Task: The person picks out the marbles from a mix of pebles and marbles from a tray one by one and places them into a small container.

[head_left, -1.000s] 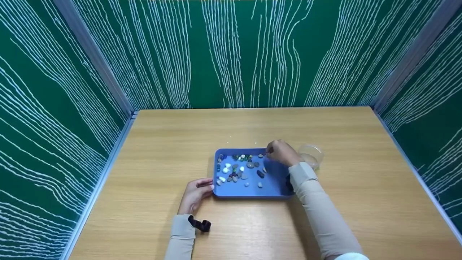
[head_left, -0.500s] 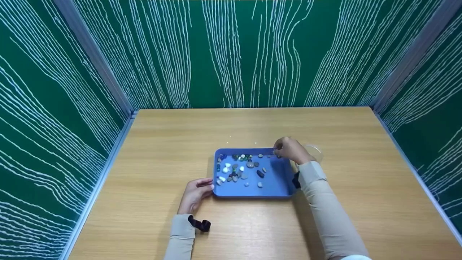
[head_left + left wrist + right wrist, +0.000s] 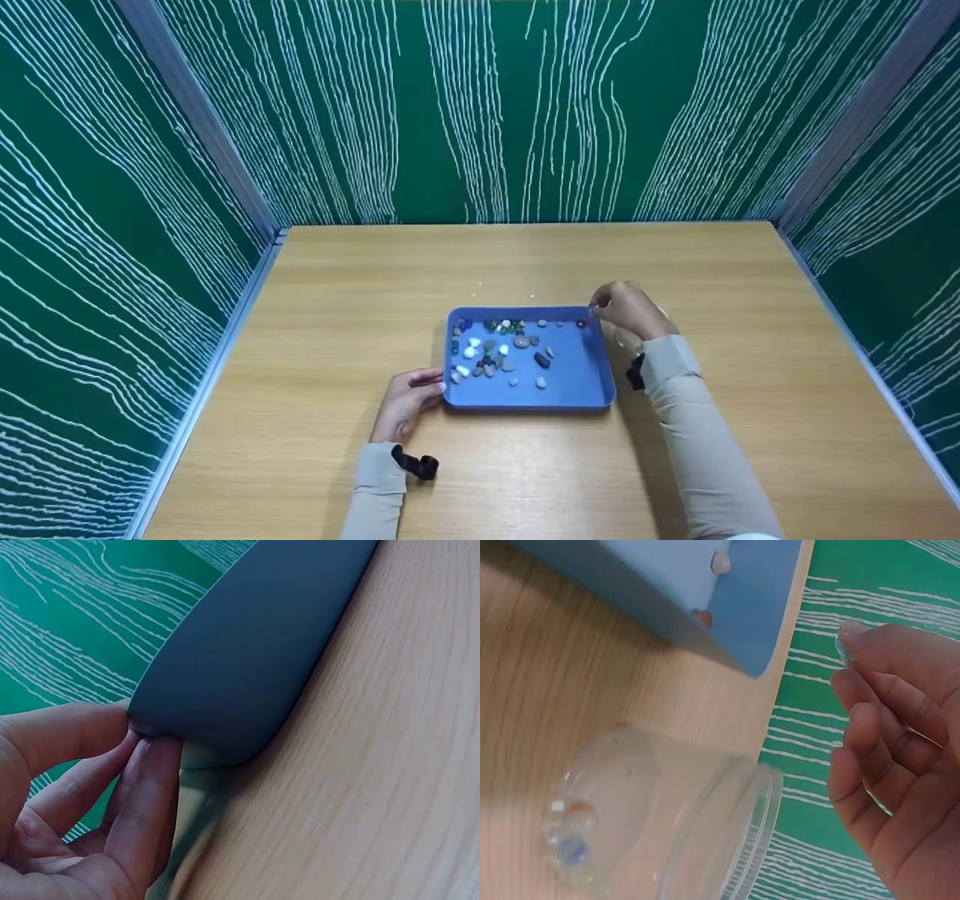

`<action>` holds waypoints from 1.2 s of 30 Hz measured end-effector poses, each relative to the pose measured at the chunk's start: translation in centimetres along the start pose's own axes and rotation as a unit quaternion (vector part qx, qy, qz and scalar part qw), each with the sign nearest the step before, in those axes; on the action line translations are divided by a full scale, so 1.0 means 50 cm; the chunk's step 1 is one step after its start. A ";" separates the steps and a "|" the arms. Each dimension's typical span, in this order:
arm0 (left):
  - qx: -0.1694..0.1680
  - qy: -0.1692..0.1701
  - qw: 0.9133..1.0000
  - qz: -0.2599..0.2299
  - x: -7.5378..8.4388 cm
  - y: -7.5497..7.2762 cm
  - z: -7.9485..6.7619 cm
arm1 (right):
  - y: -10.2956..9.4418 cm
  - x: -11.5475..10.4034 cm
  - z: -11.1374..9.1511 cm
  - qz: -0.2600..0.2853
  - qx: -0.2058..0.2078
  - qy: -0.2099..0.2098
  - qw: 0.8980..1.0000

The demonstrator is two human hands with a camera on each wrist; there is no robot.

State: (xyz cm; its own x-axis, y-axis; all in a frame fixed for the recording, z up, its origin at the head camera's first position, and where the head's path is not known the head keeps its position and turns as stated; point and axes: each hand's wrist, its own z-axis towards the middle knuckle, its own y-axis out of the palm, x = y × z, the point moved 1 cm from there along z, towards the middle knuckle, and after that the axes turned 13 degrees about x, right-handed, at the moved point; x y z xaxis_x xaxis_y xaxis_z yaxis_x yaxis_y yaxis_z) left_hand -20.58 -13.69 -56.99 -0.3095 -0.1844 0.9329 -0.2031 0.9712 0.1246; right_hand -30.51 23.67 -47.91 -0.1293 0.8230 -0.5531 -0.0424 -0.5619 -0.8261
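Note:
My left hand (image 3: 409, 401) holds the left side of a shallow blue tray (image 3: 577, 379) on the table. In the left wrist view its fingers pinch the tray wall (image 3: 225, 652) near a corner. Pebbles and glass marbles lie in the tray, mostly in its left half; a red-brown one (image 3: 581, 324) sits near the far right corner. Over that corner is my right hand (image 3: 634, 309). Between thumb and forefinger it pinches a small clear glass marble (image 3: 841, 646), mostly covered by the thumb.
A clear plastic jar (image 3: 697, 787) stands right of the tray, partly hidden by the right hand in the head view. Marbles, one of them blue (image 3: 572, 850), lie at its bottom. Green walls (image 3: 517, 112) with white lines enclose the wooden table (image 3: 375, 285).
My right hand has moved right, from above the tray's far side to its far right corner, toward the jar. The red-brown piece has come into view. My left hand has stayed put.

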 end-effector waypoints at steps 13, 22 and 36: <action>-0.021 0.028 0.999 -0.001 0.002 -0.004 -0.005 | -0.033 0.048 -0.006 0.018 -0.013 0.024 0.999; -0.003 0.004 1.000 0.010 -0.002 -0.003 0.001 | -0.046 0.072 -0.015 0.022 -0.013 0.041 0.999; -0.003 0.017 1.000 0.005 -0.008 -0.004 0.004 | -0.062 0.091 -0.023 0.015 -0.016 0.031 0.999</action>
State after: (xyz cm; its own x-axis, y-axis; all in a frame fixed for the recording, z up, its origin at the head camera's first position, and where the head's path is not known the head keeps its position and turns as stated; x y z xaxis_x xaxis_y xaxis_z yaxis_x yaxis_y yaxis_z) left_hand -20.61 -13.86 -57.48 -0.2798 -0.1701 0.9449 -0.1944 0.9738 0.1178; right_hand -29.83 29.25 -47.99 -0.0680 0.8102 -0.5822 -0.0082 -0.5839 -0.8118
